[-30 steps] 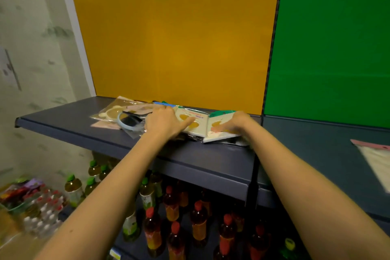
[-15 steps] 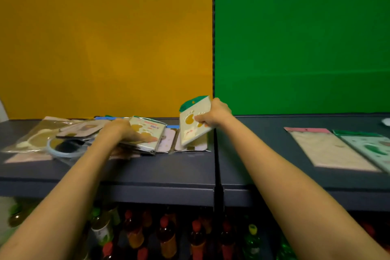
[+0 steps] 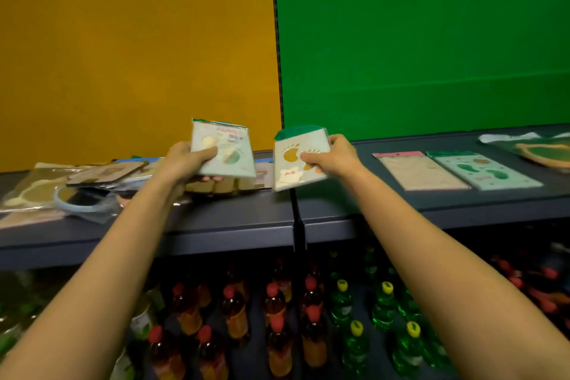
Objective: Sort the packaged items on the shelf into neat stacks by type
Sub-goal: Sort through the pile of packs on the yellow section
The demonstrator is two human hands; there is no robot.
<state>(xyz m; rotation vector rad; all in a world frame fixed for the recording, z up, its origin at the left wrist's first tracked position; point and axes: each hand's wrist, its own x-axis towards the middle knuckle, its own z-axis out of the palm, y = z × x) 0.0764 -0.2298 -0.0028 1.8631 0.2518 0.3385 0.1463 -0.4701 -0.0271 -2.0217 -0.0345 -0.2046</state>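
Observation:
My left hand (image 3: 185, 160) holds a pale green packet (image 3: 228, 148) lifted above the dark shelf (image 3: 234, 219), tilted toward me. My right hand (image 3: 336, 157) grips a green-topped paw-print packet (image 3: 293, 163) just right of it, over the shelf divider. Under my left hand lies a loose heap of clear-wrapped packets (image 3: 92, 182), among them a light blue ring (image 3: 80, 200). On the right shelf a pink-topped packet (image 3: 419, 173) and a green-topped footprint packet (image 3: 484, 170) lie flat side by side.
A larger green and orange packet (image 3: 543, 148) lies at the far right. Behind the shelf stand a yellow panel (image 3: 138, 55) and a green panel (image 3: 425, 40). The lower shelf holds several red-capped bottles (image 3: 274, 318) and green bottles (image 3: 382, 302).
My left hand has picked a pale green packet off the heap and raised it. My right hand has carried its paw-print packet slightly right and tilted it. The view has panned rightward.

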